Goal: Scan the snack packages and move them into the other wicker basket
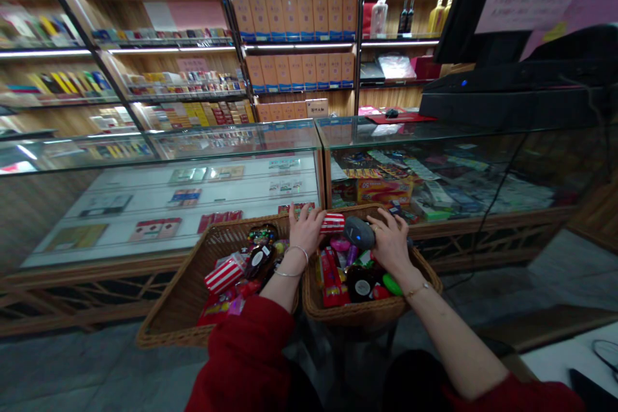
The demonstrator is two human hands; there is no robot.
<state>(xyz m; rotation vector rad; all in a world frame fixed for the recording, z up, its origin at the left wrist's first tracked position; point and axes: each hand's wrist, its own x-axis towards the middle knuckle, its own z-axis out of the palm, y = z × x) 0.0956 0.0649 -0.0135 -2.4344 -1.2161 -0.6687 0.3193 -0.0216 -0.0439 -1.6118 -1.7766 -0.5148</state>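
Observation:
Two wicker baskets stand side by side, the left basket [168, 309] wider than the right basket [357, 318]. Over the right basket, my left hand [308, 232] is closed on the left end of a red-and-white striped pack [333, 223]. My right hand [390, 241] grips a dark grey scanner [360, 232] with a blue light, its head close to the pack. Below them lie red packets [331, 277], a dark round item [362, 283] and a green item [391, 284]. Another striped pack [225, 274] rests in the left basket beside a dark bottle-shaped item [259, 261].
Glass display counters [241, 141] run behind the baskets. On the right counter stand a monitor [470, 13], a black device [512, 103] and a mouse [391, 113]. A dark cable [492, 199] hangs down the front. Stocked shelves [299, 45] line the wall.

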